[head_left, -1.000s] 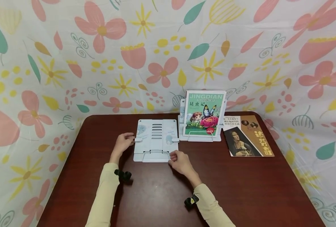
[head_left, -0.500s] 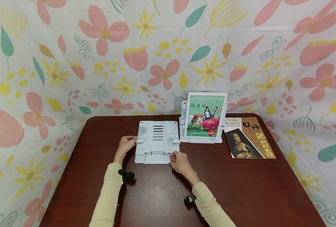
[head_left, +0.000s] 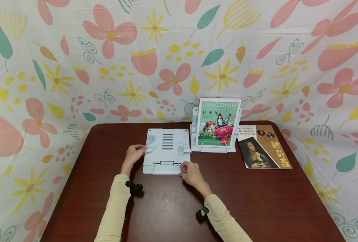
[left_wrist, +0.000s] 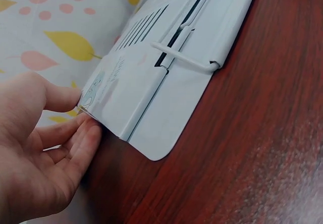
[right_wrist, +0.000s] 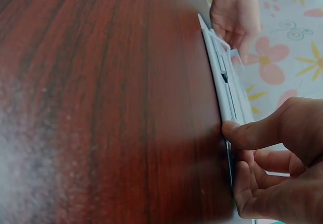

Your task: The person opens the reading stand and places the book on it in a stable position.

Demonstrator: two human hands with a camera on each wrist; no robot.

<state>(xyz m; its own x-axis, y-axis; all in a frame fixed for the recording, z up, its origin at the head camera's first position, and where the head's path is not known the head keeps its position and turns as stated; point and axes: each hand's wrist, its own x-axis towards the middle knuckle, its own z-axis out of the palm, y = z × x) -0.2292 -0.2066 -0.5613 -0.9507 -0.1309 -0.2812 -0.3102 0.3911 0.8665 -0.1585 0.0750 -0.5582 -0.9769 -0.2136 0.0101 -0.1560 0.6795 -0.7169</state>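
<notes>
A white book stand [head_left: 168, 151] with slots, pale blue prints and a wire page holder lies folded nearly flat on the table. My left hand [head_left: 133, 156] pinches its left edge by the side clip; in the left wrist view the thumb is above the panel [left_wrist: 126, 82] and the fingers are below it. At the lower right corner my right hand [head_left: 192, 173] grips the stand. The right wrist view has that thumb on the front edge of the stand [right_wrist: 222, 77], with curled fingers along the side.
Behind and to the right, a second white stand [head_left: 194, 148] props up a green-covered book [head_left: 218, 122] with a butterfly. A brown and white book [head_left: 265, 148] with a portrait lies farther right on the dark wooden table [head_left: 257, 201]. Floral cloth [head_left: 176, 50] hangs behind.
My left hand has shifted slightly right, its fingertips now over the stand's left edge. The right hand keeps its place at the corner, and the head view has tilted a little.
</notes>
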